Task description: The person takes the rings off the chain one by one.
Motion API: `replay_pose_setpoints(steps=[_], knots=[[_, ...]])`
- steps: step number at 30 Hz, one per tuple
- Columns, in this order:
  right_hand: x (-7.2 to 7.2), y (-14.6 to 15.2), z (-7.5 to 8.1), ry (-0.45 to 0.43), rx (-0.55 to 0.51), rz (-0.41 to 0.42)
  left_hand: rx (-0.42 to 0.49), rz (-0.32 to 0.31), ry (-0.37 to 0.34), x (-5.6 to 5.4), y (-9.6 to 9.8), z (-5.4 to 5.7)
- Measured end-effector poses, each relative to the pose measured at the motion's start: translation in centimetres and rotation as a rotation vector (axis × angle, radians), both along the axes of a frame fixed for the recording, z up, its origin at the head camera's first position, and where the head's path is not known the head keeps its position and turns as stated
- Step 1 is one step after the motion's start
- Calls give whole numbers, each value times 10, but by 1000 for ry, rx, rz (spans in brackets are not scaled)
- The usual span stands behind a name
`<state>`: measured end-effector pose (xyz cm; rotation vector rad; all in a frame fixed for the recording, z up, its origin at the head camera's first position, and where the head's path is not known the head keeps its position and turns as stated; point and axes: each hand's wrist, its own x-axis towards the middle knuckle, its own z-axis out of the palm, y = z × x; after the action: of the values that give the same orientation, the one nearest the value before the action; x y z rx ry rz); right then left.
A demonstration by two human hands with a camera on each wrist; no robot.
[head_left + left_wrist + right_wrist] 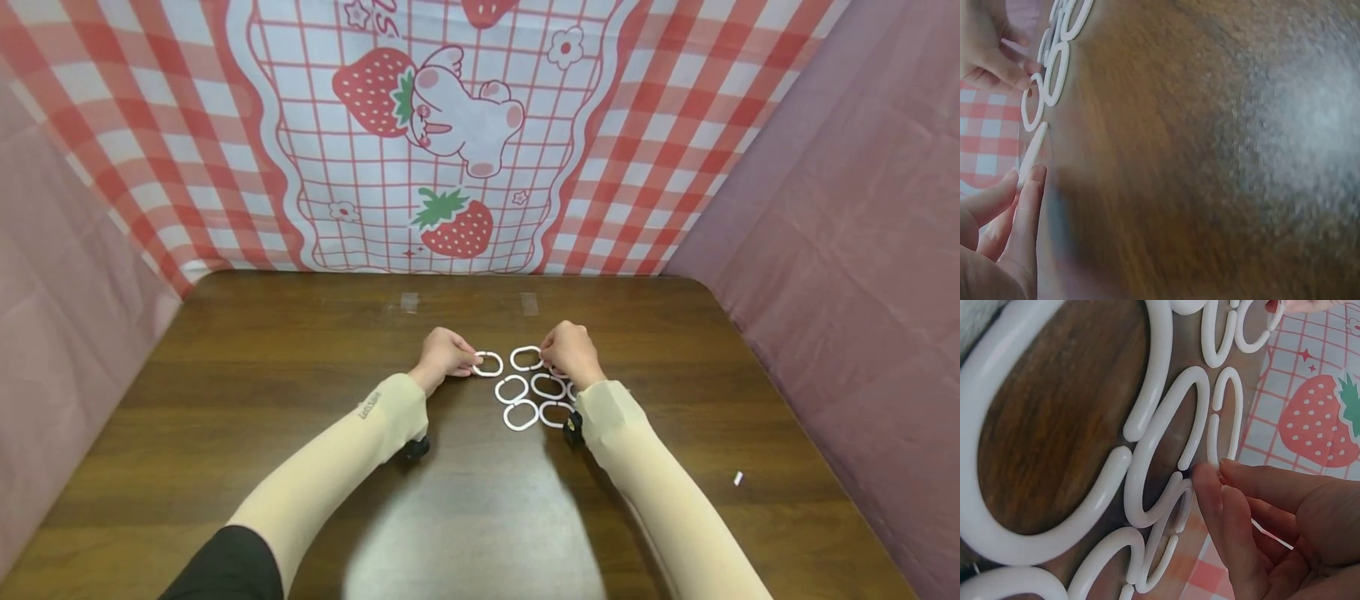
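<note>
My left hand (442,358) pinches the left end of a white oval shower curtain ring (491,376) between thumb and fingers. In the left wrist view this ring (1034,150) appears nearly edge-on, tilted above the fingertips. My right hand (572,354) holds the near end of another such ring (512,358) at the top of the group. The right wrist view shows that ring (1235,419) with a small gap in its side, and my thumb and index finger at its end. Several more rings (506,417) lie close together just below, partly hidden by my right hand and wrist.
A brown wooden table (225,433) carries everything. Two clear tape pieces (408,302) stick near its back edge. Toward the right lies a small white piece (738,478). A strawberry-printed cloth (465,192) hangs behind, with pink cloth (847,275) at both sides.
</note>
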<state>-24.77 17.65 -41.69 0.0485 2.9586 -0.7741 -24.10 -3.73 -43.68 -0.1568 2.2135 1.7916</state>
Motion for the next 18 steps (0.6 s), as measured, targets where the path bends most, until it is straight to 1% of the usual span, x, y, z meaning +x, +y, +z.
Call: replay_pose_setpoints(steps=[3, 7, 10, 12, 16, 17, 18], knots=[[-1, -1, -1, 21, 32, 2, -38, -2, 16, 0, 2, 0], [-3, -1, -1, 56, 74, 11, -64, 14, 28, 0, 3, 0], [-3, 0, -2, 67, 72, 14, -98, 19, 41, 0, 4, 1], [-3, 0, -1, 71, 63, 11, -114, 17, 37, -1, 4, 2], [-2, -1, 0, 91, 53, -6, -132, 3, 42, -8, 4, -7], [-1, -1, 0, 97, 54, -7, -112, -6, 70, -11, 3, -14], [-1, -1, 1, 101, 54, -9, -115, -5, 71, -14, 2, -17]])
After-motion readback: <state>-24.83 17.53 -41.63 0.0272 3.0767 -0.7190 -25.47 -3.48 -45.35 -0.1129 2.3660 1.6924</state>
